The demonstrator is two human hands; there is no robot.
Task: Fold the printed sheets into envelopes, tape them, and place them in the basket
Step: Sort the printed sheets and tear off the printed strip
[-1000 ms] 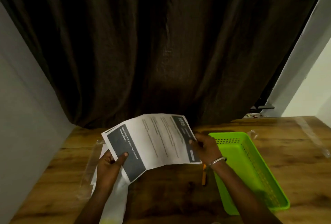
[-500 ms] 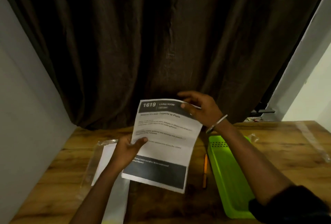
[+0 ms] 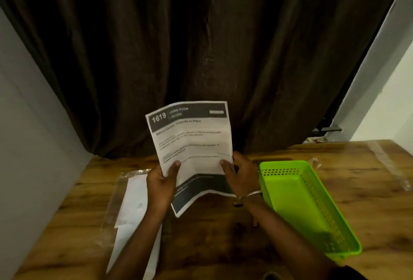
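A printed sheet (image 3: 190,141) headed 1619 is held upright above the worktop (image 3: 357,179), in front of a dark curtain (image 3: 201,33). Its left edge is pinched by the left hand (image 3: 161,185), with the thumb laid on the printed face and the fingers behind it. Its right edge is pinched likewise by the right hand (image 3: 241,177), on whose wrist a metal bangle (image 3: 248,196) is worn. The sheet's lower part, printed with a dark band, is bent forward beneath the hands. A green basket (image 3: 290,201) is set on the worktop just right of the right hand. White sheets in a clear sleeve (image 3: 134,208) lie to the left, partly covered by the left forearm.
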